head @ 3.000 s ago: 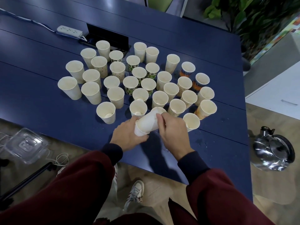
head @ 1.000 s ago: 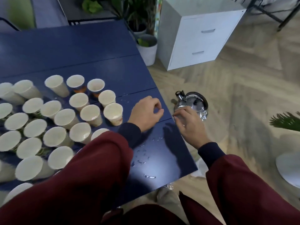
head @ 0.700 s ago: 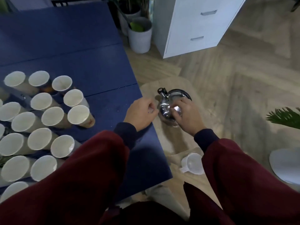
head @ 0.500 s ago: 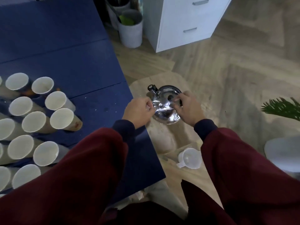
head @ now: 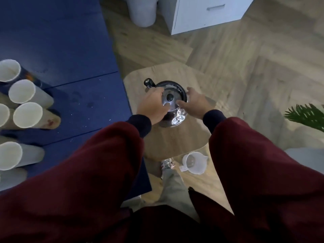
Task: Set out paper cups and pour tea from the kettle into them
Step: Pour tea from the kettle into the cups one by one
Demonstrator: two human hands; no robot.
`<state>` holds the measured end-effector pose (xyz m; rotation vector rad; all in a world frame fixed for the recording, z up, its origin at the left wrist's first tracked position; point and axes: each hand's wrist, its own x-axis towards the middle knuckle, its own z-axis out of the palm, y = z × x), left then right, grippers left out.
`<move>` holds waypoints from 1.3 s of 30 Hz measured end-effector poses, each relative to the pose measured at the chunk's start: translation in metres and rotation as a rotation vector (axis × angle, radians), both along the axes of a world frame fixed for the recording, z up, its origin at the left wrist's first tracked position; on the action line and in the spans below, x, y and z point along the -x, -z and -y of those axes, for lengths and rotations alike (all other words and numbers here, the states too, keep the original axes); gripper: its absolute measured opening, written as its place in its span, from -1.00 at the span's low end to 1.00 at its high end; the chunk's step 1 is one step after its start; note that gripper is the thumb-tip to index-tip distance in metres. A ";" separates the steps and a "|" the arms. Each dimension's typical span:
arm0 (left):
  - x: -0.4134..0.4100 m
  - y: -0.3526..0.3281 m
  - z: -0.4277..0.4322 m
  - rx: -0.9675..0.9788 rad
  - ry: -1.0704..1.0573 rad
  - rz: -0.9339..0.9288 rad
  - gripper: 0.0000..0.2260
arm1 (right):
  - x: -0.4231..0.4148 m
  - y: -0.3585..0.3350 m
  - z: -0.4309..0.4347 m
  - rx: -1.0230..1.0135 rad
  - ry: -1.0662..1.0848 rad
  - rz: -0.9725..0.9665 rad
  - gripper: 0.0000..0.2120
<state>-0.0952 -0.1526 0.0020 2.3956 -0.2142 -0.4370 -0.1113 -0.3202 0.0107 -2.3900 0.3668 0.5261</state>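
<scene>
Wood stool (head: 175, 141) under both hands bears kettle (head: 177, 118). Left hand (head: 151, 106) curls over its left side, hiding it; right hand (head: 194, 104) touches right rim, fingers loose. Cups (head: 26, 113) on table (head: 70, 50) left of hands; jug (head: 193, 163) behind right hand.

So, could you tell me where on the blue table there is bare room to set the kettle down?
The table is bare between the paper cups and its right edge beside the stool, and across the far side beyond the cups. Its left side is crowded with cups.

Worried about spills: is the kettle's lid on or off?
On: the lid, black knob up, covers the kettle, upright on the stool.
</scene>
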 end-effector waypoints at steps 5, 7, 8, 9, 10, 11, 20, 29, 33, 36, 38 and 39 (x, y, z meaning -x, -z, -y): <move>-0.014 0.017 0.031 -0.166 -0.034 0.009 -0.70 | -0.027 0.007 0.020 -0.206 0.062 -0.031 -0.35; -0.015 0.020 0.036 -0.174 -0.023 0.003 -0.78 | -0.039 0.009 0.026 -0.318 0.112 -0.063 -0.32; -0.013 0.022 0.038 -0.162 -0.027 -0.001 -0.76 | -0.043 0.010 0.029 -0.373 0.128 -0.080 -0.31; -0.011 0.024 0.039 -0.151 -0.035 0.002 -0.72 | -0.047 0.011 0.031 -0.411 0.127 -0.091 -0.29; -0.009 0.026 0.039 -0.136 -0.044 0.007 -0.68 | -0.050 0.012 0.033 -0.425 0.110 -0.105 -0.27; -0.008 0.029 0.039 -0.119 -0.051 0.005 -0.67 | -0.052 0.014 0.034 -0.436 0.095 -0.120 -0.22; -0.017 0.028 0.013 -0.135 -0.525 0.056 -0.62 | -0.067 0.020 0.025 -0.356 -0.100 -0.089 -0.71; -0.053 0.021 0.009 0.065 -0.387 -0.157 -0.64 | -0.055 0.027 0.004 -0.396 -0.089 -0.049 -0.52; -0.061 0.016 0.007 0.127 -0.432 -0.203 -0.70 | -0.055 0.031 -0.002 -0.351 -0.066 -0.005 -0.25; -0.061 0.017 0.000 0.181 -0.533 -0.225 -0.66 | -0.056 0.027 0.000 -0.291 -0.071 0.059 -0.31; -0.060 0.018 -0.008 0.256 -0.589 -0.229 -0.66 | -0.059 0.016 0.000 -0.300 -0.057 0.161 -0.38; -0.060 0.018 -0.011 0.301 -0.606 -0.225 -0.69 | -0.062 0.009 0.000 -0.306 -0.054 0.203 -0.41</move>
